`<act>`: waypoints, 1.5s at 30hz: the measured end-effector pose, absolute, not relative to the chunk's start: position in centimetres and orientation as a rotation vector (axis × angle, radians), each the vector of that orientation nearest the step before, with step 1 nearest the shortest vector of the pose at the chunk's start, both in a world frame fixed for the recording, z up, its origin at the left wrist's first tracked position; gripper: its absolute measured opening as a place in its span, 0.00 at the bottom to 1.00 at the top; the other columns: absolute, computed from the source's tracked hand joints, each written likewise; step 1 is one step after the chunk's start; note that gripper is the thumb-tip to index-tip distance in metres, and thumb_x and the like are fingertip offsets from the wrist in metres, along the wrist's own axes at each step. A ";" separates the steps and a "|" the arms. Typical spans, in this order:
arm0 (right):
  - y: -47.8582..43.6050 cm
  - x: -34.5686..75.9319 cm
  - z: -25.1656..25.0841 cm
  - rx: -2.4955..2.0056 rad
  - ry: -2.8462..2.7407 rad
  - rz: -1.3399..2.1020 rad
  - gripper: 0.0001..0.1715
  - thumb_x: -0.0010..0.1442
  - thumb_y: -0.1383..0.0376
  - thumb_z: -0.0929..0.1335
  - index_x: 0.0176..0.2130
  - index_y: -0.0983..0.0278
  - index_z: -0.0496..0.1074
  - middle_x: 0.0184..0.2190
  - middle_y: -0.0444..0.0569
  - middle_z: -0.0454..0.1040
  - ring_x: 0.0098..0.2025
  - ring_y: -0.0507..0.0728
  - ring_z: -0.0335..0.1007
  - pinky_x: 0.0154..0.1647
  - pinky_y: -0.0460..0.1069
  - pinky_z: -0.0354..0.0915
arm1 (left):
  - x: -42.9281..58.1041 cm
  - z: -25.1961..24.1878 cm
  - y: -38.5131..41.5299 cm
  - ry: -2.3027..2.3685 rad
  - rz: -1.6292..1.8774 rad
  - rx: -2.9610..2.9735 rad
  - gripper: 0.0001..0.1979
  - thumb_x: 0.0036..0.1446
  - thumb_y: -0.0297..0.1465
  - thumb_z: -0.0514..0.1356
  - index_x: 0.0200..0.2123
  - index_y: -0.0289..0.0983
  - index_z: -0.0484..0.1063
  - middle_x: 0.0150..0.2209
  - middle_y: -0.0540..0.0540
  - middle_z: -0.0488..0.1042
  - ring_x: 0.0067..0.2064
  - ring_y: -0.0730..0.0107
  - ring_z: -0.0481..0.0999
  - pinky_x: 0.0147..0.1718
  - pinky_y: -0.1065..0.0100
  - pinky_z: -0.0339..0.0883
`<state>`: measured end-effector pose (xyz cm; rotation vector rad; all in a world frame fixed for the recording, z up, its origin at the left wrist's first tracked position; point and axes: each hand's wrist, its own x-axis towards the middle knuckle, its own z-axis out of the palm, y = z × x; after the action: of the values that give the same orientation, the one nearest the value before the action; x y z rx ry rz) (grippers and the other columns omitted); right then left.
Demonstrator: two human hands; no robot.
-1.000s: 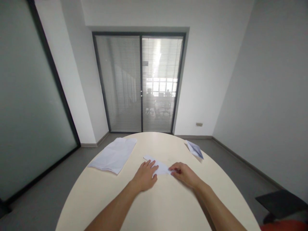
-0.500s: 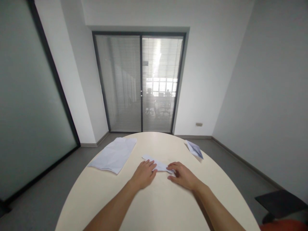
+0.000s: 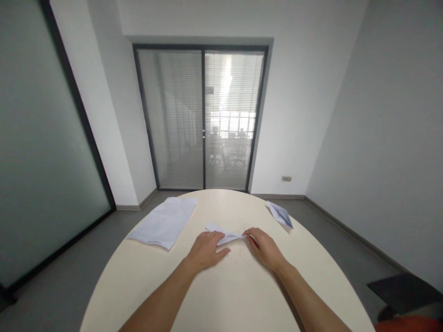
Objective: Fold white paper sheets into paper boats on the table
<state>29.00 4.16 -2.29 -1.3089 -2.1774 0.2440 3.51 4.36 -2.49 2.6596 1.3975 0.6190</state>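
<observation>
A narrow strip of folded white paper (image 3: 228, 238) lies at the middle of the table between my two hands. My left hand (image 3: 206, 249) rests over its left part, fingers on the paper and thumb stretched away from it toward me. At the right end, my right hand (image 3: 263, 246) pinches the paper's tip between thumb and fingers, slightly lifting it. The thumb of the right hand is mostly hidden. Layers of the fold stand a little apart near the right hand.
A stack of white paper sheets (image 3: 166, 223) lies on the left of the round cream table (image 3: 221, 295). A folded paper piece (image 3: 281, 215) sits near the right edge. A dark chair part (image 3: 403, 290) stands at the lower right, beyond the table.
My right hand has moved slightly up and closed on the paper's right end, raising it. My left fingers have curled, and the thumb has come off the paper.
</observation>
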 end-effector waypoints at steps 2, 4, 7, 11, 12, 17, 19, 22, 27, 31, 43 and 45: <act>4.4 29.1 -2.6 -1.339 -2.124 0.276 0.17 0.66 0.62 0.57 0.44 0.60 0.72 0.43 0.51 0.76 0.46 0.59 0.70 0.50 0.53 0.64 | 3.5 -2.8 4.5 1.415 0.639 2.648 0.24 0.58 0.43 0.60 0.55 0.39 0.69 0.51 0.43 0.75 0.50 0.57 0.74 0.52 0.60 0.63; 4.6 29.2 -3.0 -1.366 -2.074 0.310 0.16 0.66 0.61 0.57 0.44 0.60 0.71 0.42 0.50 0.76 0.45 0.58 0.70 0.49 0.53 0.64 | 3.5 -3.1 4.8 1.437 0.655 2.630 0.19 0.59 0.37 0.59 0.53 0.39 0.71 0.49 0.44 0.77 0.49 0.58 0.74 0.51 0.62 0.63; 4.9 29.3 -3.5 -1.388 -1.989 0.353 0.16 0.65 0.60 0.57 0.44 0.60 0.70 0.40 0.49 0.76 0.43 0.58 0.71 0.46 0.52 0.65 | 3.3 -3.5 5.4 1.489 0.668 2.613 0.13 0.61 0.27 0.55 0.46 0.39 0.75 0.43 0.46 0.79 0.46 0.61 0.75 0.49 0.63 0.64; 5.1 29.3 -3.8 -1.377 -1.877 0.428 0.17 0.66 0.56 0.58 0.45 0.60 0.69 0.36 0.49 0.77 0.35 0.57 0.71 0.40 0.51 0.66 | 3.1 -3.6 5.8 1.555 0.719 2.605 0.10 0.62 0.27 0.54 0.39 0.39 0.75 0.39 0.46 0.79 0.43 0.61 0.75 0.47 0.63 0.64; 5.2 29.3 -3.8 -1.372 -1.851 0.443 0.18 0.66 0.55 0.58 0.45 0.60 0.69 0.36 0.49 0.77 0.34 0.57 0.71 0.39 0.51 0.66 | 3.1 -3.7 5.9 1.571 0.754 2.598 0.09 0.63 0.28 0.53 0.39 0.39 0.75 0.39 0.46 0.78 0.43 0.61 0.75 0.47 0.63 0.64; 5.6 29.2 -3.9 -1.332 -1.712 0.467 0.21 0.64 0.51 0.59 0.44 0.62 0.69 0.37 0.51 0.77 0.36 0.57 0.72 0.39 0.50 0.67 | 3.2 -3.9 5.8 1.595 1.013 2.504 0.11 0.67 0.31 0.50 0.44 0.39 0.71 0.41 0.46 0.77 0.42 0.63 0.75 0.46 0.64 0.65; 5.8 29.3 -4.1 -1.307 -1.675 0.474 0.21 0.63 0.50 0.60 0.44 0.63 0.69 0.39 0.52 0.77 0.38 0.57 0.72 0.41 0.50 0.68 | 3.3 -4.0 5.7 1.594 1.071 2.434 0.11 0.68 0.32 0.50 0.49 0.40 0.69 0.43 0.47 0.77 0.41 0.65 0.75 0.45 0.66 0.65; 6.2 29.5 -4.5 -1.328 -1.596 0.498 0.24 0.61 0.50 0.62 0.48 0.64 0.66 0.39 0.53 0.77 0.36 0.57 0.73 0.40 0.51 0.68 | 3.5 -4.2 5.6 1.627 1.028 2.349 0.13 0.66 0.33 0.53 0.53 0.43 0.66 0.42 0.50 0.78 0.39 0.67 0.76 0.42 0.67 0.66; 6.2 30.1 -5.3 -1.495 -1.635 0.424 0.25 0.59 0.53 0.63 0.52 0.62 0.65 0.31 0.46 0.76 0.31 0.57 0.73 0.36 0.51 0.66 | 3.9 -4.2 5.2 1.625 0.856 2.330 0.15 0.61 0.30 0.58 0.52 0.43 0.68 0.35 0.52 0.78 0.38 0.66 0.76 0.43 0.67 0.64; 6.0 30.3 -5.4 -1.669 -1.762 0.272 0.23 0.57 0.58 0.65 0.52 0.61 0.65 0.29 0.45 0.74 0.31 0.57 0.71 0.34 0.50 0.64 | 4.1 -3.8 4.8 1.517 0.800 2.381 0.16 0.58 0.28 0.59 0.51 0.43 0.70 0.33 0.53 0.78 0.36 0.68 0.76 0.46 0.65 0.63; 3.9 28.0 -2.3 -1.559 -2.160 0.077 0.14 0.63 0.61 0.63 0.39 0.62 0.77 0.40 0.53 0.76 0.44 0.59 0.71 0.47 0.51 0.63 | 4.3 -3.0 4.5 1.469 0.725 2.561 0.13 0.59 0.28 0.55 0.40 0.44 0.81 0.33 0.48 0.79 0.38 0.62 0.75 0.44 0.61 0.62; 3.8 27.8 -2.2 -1.542 -2.174 0.085 0.16 0.64 0.58 0.63 0.43 0.62 0.76 0.43 0.54 0.76 0.46 0.60 0.70 0.48 0.52 0.63 | 4.4 -2.9 4.4 1.464 0.717 2.582 0.13 0.61 0.31 0.55 0.35 0.42 0.81 0.31 0.46 0.78 0.37 0.62 0.75 0.43 0.60 0.62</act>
<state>27.85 3.77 -2.25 -1.5416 -2.1740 0.0847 4.36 4.43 -2.95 2.5817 1.4637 0.7174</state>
